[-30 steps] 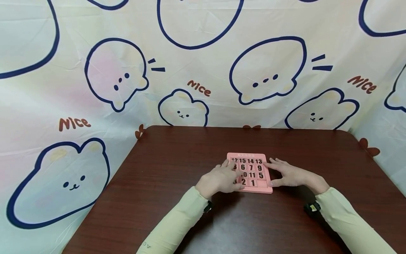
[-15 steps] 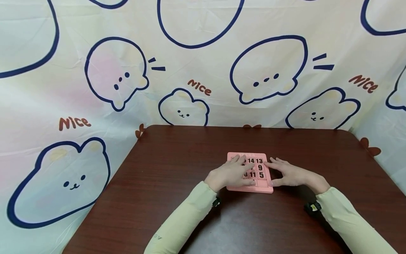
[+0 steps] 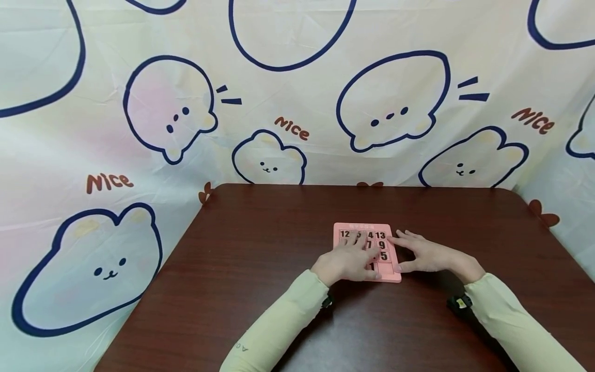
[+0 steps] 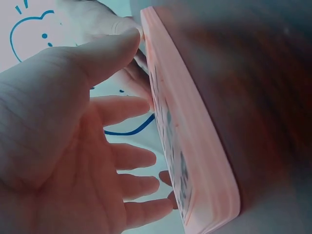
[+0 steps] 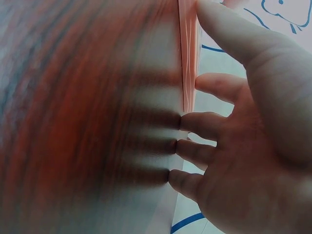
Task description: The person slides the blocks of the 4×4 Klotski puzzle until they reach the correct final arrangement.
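Observation:
A pink number slide puzzle (image 3: 389, 273) lies flat on the dark table, its printed tiles partly covered. My left hand (image 3: 349, 262) is spread over its left and middle part, fingers fairly straight, fingertips on or just above the tiles. The left wrist view shows the puzzle's thick edge (image 4: 207, 161) beside the thumb and fingers. At the right side, my right hand (image 3: 425, 256) rests with fingers spread, its thumb and index fingertip at the frame's edge. In the right wrist view the other fingertips (image 5: 187, 119) touch down on the tabletop. Tiles 12, 13, 9 and 5 are readable.
The brown table (image 3: 260, 227) runs back to a pale curtain (image 3: 316, 103) with blue-outlined cartoon animals and red lettering. Both forearms wear light green sleeves (image 3: 283, 320). A dark strap device (image 3: 460, 302) is on the right wrist.
My left hand has slid rightward across the puzzle, uncovering tile 12 at the upper left and covering more of the middle tiles. My right hand and the puzzle stay nearly still.

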`<state>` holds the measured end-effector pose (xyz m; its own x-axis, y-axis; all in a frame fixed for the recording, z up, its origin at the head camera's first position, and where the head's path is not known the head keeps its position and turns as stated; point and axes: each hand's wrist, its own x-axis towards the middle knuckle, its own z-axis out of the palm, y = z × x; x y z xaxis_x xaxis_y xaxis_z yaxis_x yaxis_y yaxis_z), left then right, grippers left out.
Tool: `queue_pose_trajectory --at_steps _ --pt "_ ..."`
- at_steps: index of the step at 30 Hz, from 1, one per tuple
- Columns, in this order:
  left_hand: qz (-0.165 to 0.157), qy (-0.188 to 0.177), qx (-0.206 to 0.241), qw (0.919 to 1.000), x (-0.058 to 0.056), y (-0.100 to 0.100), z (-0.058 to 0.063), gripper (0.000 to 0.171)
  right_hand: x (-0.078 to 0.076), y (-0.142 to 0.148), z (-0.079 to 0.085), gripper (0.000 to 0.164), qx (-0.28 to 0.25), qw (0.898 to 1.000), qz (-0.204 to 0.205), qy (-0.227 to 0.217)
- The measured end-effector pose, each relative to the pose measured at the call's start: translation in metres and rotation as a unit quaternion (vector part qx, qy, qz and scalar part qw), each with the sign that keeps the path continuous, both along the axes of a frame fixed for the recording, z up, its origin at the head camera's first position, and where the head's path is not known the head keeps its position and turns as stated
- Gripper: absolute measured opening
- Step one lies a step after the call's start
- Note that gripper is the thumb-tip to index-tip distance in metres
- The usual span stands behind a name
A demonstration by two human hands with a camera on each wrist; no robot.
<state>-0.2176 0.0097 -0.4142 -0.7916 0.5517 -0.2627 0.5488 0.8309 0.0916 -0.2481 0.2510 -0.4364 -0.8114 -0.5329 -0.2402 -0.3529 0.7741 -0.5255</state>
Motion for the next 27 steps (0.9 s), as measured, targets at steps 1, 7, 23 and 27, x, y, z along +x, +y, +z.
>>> queue_pose_trajectory --at_steps 1,7,23,27 --pt "0.001 -0.002 -0.002 1.0000 0.001 0.000 0.000 0.069 0.000 0.000 0.000 0.091 -0.001 1.000 0.001 -0.001" --pt "0.004 0.004 -0.027 0.9996 0.003 0.001 -0.002 0.070 -0.002 -0.001 -0.002 0.091 0.000 1.000 0.008 0.007" --pt "-0.023 0.006 -0.052 0.9984 0.013 0.006 0.006 0.054 0.000 -0.002 0.000 0.090 0.001 1.000 0.009 0.017" --pt "-0.027 -0.005 -0.042 0.9988 0.014 0.006 0.009 0.047 0.001 -0.002 0.001 0.090 0.000 1.000 0.012 0.017"
